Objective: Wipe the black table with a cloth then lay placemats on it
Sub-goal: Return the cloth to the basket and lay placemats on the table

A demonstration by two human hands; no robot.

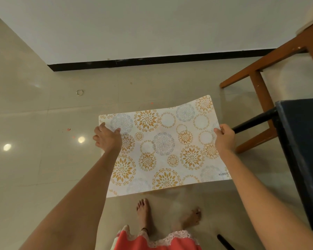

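Holding a floral placemat flat mid-frame, above the floor | left hand pinched on its left edge, right hand clamped on the right edge | black table at right edge, wooden bench upper right

floor: beige tile | metal ring lies far-left of black table | brown wooden frame stands behind table
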